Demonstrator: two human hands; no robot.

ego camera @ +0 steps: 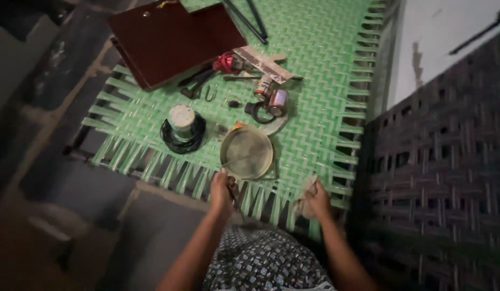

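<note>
The left hand (221,192) is gripping a thin dark tool (236,200) at the near edge of the green woven cot (325,108). The right hand (314,200) is clutching a pale crumpled cloth (305,195) over the same edge. Just beyond the left hand, 1 round metal pan (247,152) is lying flat. Farther in, 1 black cable coil (182,134) is circling a tin, and 1 dark red case (172,40) is sitting near the far left corner.

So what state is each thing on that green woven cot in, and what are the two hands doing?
Left hand: closed around a thin dark tool.
Right hand: gripping a pale crumpled cloth.
Round pan: upright, looks empty.
Brown case: lying flat, lid shut.
Black cable coil: wound up, pale round tin on top.
Small can: lying on its side.
</note>
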